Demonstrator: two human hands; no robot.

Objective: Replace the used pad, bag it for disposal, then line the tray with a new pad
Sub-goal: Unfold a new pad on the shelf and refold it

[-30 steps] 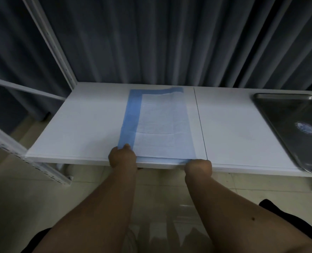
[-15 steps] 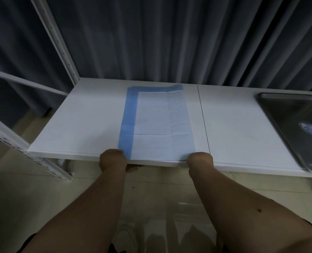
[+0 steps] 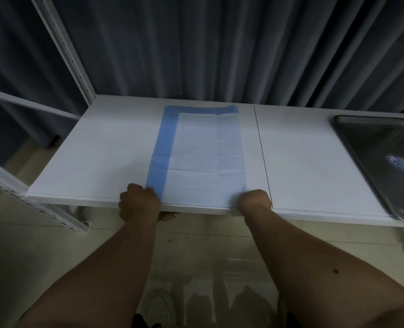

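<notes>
A folded white pad (image 3: 203,152) with a blue border along its left and far sides lies flat on the white table (image 3: 106,147), reaching to the front edge. My left hand (image 3: 139,201) grips the pad's near left corner at the table edge, fingers curled. My right hand (image 3: 255,201) grips the near right corner the same way. A steel tray (image 3: 371,147) sits at the table's far right, bare except for a small bluish blot or reflection (image 3: 401,163) in its middle.
A dark curtain (image 3: 219,48) hangs right behind the table. A white slotted shelf post (image 3: 63,48) rises at the back left corner. A seam (image 3: 261,147) splits the tabletop. Below lies pale floor with clear plastic (image 3: 219,280) near my feet.
Both hands have slid back to the table's front edge while holding the pad's near corners, and the left hand has shifted slightly left. The pad now reaches the edge.
</notes>
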